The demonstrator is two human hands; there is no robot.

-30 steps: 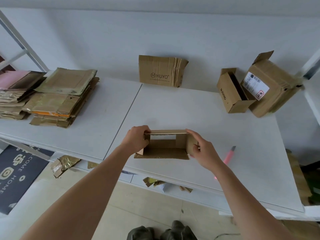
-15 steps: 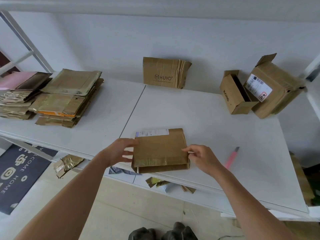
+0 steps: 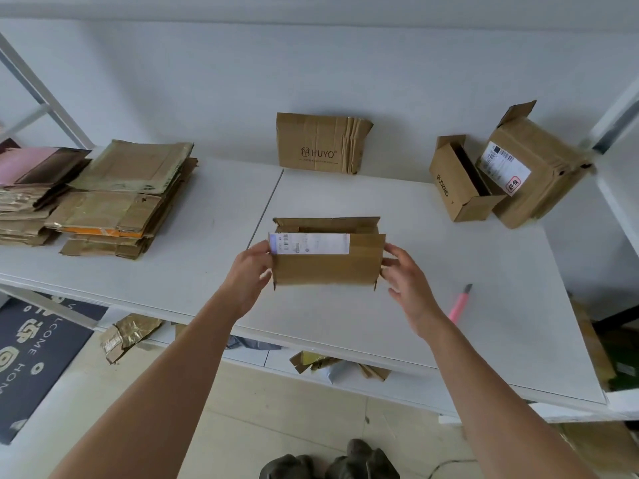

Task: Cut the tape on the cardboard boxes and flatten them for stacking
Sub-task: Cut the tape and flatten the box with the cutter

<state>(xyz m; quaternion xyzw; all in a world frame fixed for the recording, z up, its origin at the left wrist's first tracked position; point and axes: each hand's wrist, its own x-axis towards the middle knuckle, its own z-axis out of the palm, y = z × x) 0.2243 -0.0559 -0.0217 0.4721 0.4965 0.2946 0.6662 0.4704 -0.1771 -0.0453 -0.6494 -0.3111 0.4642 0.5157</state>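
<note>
White table (image 3: 432,305), small cardboard box (image 3: 328,267) held up, left hand (image 3: 247,274) and right hand (image 3: 404,281) fingers pinching its ends

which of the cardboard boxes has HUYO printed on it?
The flattened box leaning upright against the back wall, centre. The held box and the big right-hand box carry white shipping labels; the small open box shows different lettering.

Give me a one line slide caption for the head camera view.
Both hands, left hand and right hand, hold a small labelled cardboard box above the white table, pink cutter lying nearby.
</note>
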